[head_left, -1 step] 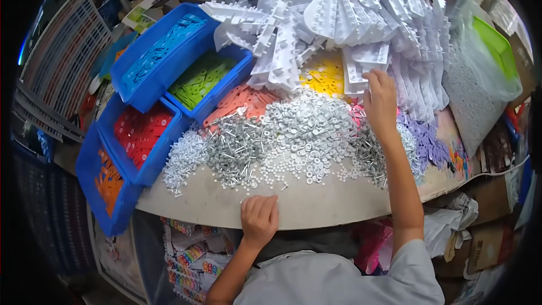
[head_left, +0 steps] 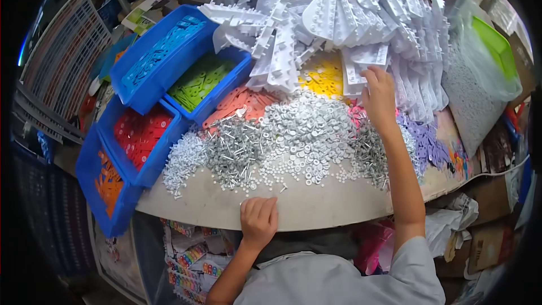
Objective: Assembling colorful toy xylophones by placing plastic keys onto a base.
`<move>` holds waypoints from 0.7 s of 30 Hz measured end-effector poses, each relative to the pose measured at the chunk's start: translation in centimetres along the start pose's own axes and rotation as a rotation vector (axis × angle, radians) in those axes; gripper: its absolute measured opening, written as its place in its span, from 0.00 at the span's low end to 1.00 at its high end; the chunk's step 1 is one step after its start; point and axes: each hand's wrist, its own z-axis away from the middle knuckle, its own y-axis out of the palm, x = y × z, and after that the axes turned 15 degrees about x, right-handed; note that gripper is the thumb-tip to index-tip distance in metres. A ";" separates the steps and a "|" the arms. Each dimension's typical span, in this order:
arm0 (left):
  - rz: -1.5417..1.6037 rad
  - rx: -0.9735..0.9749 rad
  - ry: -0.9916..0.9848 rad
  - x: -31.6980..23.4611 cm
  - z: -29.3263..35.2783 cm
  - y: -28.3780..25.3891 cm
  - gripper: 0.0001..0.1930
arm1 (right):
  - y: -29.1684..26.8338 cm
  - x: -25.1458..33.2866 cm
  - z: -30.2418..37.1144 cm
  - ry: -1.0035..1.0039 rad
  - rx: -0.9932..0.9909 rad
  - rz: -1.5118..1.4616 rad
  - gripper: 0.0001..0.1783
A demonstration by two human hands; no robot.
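Note:
My right hand (head_left: 379, 95) reaches over the piles to a white moulded plastic piece (head_left: 372, 55) with small studs. Its fingers bend against that piece's near right edge and seem to pinch it; the thumb is partly hidden. My left hand (head_left: 259, 222) rests at the table's front edge, fingers curled together; whatever may be in them is hidden. Many similar white studded pieces (head_left: 333, 14) are stacked at the back. Between the hands lie heaps of small white ring-shaped parts (head_left: 305, 121) and silvery pins (head_left: 234, 147). Yellow flat pieces (head_left: 323, 79) lie left of my right hand.
Blue bins (head_left: 189, 114) on the left hold blue, green, red and orange pieces. Salmon pieces (head_left: 240, 103) and purple pieces (head_left: 429, 144) lie on the pale table (head_left: 209, 206). A clear bag of grey granules (head_left: 471, 101) stands right, near a bright green tray (head_left: 495, 45).

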 end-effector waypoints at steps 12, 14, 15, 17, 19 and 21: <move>-0.015 0.031 -0.037 0.3 0.4 0.0 0.09 | 0.3 -8.0 -5.2 0.065 0.119 -0.262 0.10; -0.019 0.018 -0.037 0.3 0.5 0.0 0.09 | -1.2 -7.6 -5.8 0.211 0.062 -0.427 0.05; -0.017 0.017 -0.036 0.3 0.4 -0.1 0.09 | -1.2 -7.6 -5.9 0.200 0.065 -0.430 0.05; -0.021 0.007 -0.037 0.2 0.3 -0.1 0.09 | -1.5 -7.8 -6.1 0.111 -0.096 -0.065 0.06; -0.006 0.064 -0.043 0.2 0.2 0.0 0.12 | -0.9 -4.0 -6.8 -0.012 -0.129 -0.137 0.06; -0.004 0.048 -0.040 0.0 -0.1 0.1 0.10 | 0.6 0.4 -7.5 -0.176 -0.061 -0.283 0.07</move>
